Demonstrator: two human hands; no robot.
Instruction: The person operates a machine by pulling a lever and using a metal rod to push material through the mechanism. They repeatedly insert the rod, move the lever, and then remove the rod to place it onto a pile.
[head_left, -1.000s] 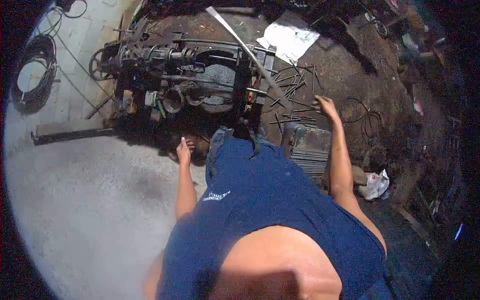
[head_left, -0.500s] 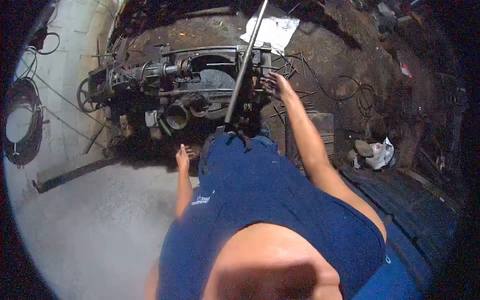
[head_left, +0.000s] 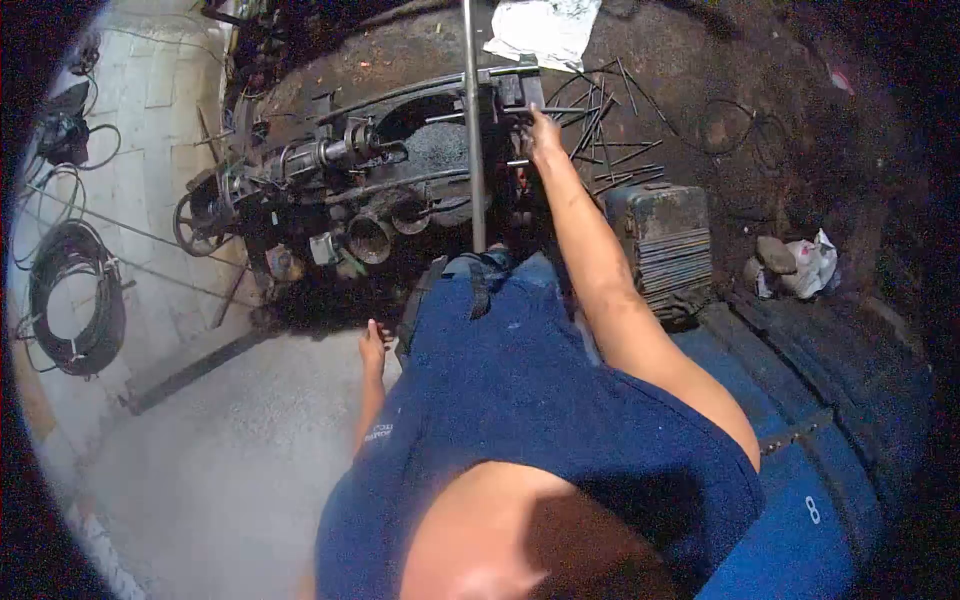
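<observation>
The step in hand looks like a reach to the near-right end of the machine [head_left: 330,152], which spreads from ten to twelve o'clock ahead of the person. The right hand [head_left: 543,135] is at that end, between twelve and one, fingers partly bent beside the bar ends; whether it grips or merely touches anything there, I cannot tell. The left hand [head_left: 373,348] hangs low at about eight, half open with fingers loosely curled, and shows nothing in it. As a judgement, a next move at this end calls for the right fingers to find a sure hold clear of the bar ends, and for the arm to keep off the pole [head_left: 474,150] that crosses the machine at twelve. Counted: one machine, with one wheel [head_left: 178,228] at its ten o'clock end and two round cups [head_left: 370,238] on its near side; one pole; one white sheet [head_left: 545,30] at twelve, beyond; one ribbed box [head_left: 672,215] between two and three; one coil [head_left: 108,310] at nine; one bag [head_left: 818,262] at three. The loose rods [head_left: 627,87] at one o'clock number more than six, but they overlap too much for an exact count.
</observation>
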